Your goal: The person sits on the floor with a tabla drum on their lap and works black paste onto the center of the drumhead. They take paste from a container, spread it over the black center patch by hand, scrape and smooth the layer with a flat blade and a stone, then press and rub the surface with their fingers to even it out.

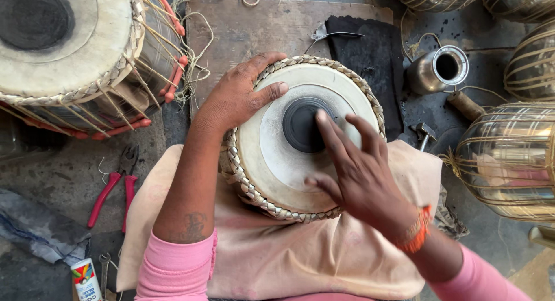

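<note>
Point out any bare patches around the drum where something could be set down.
The brown wooden board is bare above the left hand. The grey floor is bare between the large rope-laced drum and the red-handled pliers. The right side is crowded: small metal pot, brass shells.

Only one package in your view: a small tube or bottle (87, 278) at the bottom left corner, lying on the grey floor (52, 179) just left of your pink left sleeve (176, 269). It has a white body with a multicoloured label patch near its top, in red, yellow, green and blue, and dark print lower down. Its lower end is cut off by the frame edge, so you can't tell the full shape. No signs or screens anywhere else around you.
</note>
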